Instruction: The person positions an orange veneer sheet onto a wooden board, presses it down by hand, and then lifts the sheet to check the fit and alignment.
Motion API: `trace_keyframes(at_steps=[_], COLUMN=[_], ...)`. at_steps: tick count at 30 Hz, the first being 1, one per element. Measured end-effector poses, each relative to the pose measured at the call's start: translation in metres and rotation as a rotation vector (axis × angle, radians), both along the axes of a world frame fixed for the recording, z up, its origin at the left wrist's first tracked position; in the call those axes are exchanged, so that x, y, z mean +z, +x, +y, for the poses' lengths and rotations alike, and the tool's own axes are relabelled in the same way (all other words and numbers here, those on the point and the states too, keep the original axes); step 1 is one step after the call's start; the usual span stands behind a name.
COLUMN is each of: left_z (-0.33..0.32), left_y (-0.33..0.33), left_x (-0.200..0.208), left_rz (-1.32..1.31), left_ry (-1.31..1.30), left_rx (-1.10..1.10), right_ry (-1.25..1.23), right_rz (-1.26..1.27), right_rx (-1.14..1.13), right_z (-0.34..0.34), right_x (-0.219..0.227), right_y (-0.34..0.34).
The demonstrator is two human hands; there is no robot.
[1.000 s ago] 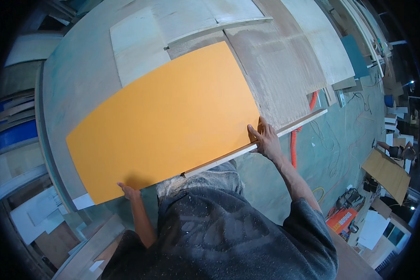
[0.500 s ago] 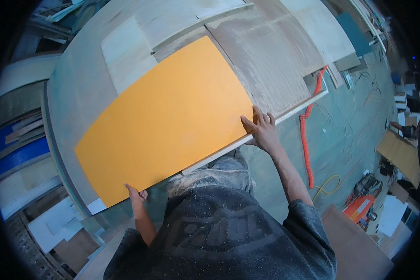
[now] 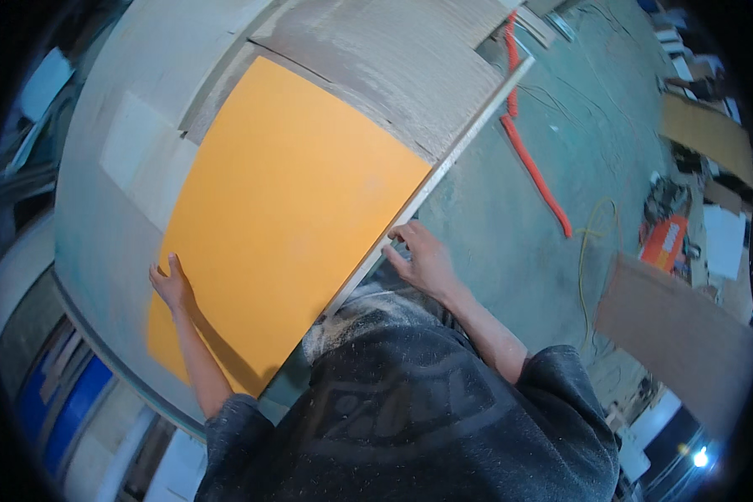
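Observation:
A large flat orange panel (image 3: 284,201) lies on the work table in front of me, its long near side running along a pale wooden edge strip (image 3: 477,125). My left hand (image 3: 172,287) reaches over the panel to its far left edge, thumb and fingers apart, touching it there. Close to my body, my right hand (image 3: 427,261) is at the near edge of the panel and the strip. Its fingers are bent, with a gap between them and the thumb, and nothing shows in it. Whether its fingertips press on the strip is hard to tell.
Dusty grey-brown boards (image 3: 376,67) cover the table beyond the panel. A red coiled hose (image 3: 531,167) hangs off the table's right side to the green floor (image 3: 494,201). Stacked boards (image 3: 67,385) stand at the left. A brown board (image 3: 678,335) and an orange box (image 3: 665,243) are at the right.
My left hand has moved from the panel's near left corner to its far left edge. My right hand has left the panel's right corner and come back along the near edge. The view has turned.

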State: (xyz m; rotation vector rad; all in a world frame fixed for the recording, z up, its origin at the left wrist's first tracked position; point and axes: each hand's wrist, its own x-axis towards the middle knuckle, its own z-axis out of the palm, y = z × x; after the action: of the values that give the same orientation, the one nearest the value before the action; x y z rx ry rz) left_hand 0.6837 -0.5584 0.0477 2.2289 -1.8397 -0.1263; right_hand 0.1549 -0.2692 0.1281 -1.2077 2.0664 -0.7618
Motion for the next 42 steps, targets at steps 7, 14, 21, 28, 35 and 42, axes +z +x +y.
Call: trace_keyframes(at_steps=[7, 14, 21, 28, 35, 42], left_z=[-0.045, -0.076, -0.082, -0.089, -0.09, -0.082], left_y=[-0.014, 0.001, -0.002, -0.036, -0.023, -0.045], left_x=[-0.002, 0.002, 0.008, 0.006, -0.002, 0.017], left_rz=[-0.038, 0.224, 0.177, 0.169, 0.089, 0.069], left_ry=[0.173, 0.311, 0.314, 0.315, 0.233, 0.25], left_rx=[-0.154, -0.147, -0.109, -0.125, -0.181, -0.195], right_ry=[0.439, 0.268, 0.193, 0.182, 0.252, 0.245], right_rz=[-0.163, -0.236, -0.235, -0.211, -0.178, -0.128], right_rx=[-0.36, -0.484, -0.465, -0.493, -0.432, -0.337], right_z=[-0.013, -0.015, -0.015, -0.012, -0.016, -0.012], right_x=[-0.018, -0.037, -0.036, -0.049, -0.052, -0.053], right_y=[0.044, 0.061, 0.057, 0.062, 0.065, 0.058])
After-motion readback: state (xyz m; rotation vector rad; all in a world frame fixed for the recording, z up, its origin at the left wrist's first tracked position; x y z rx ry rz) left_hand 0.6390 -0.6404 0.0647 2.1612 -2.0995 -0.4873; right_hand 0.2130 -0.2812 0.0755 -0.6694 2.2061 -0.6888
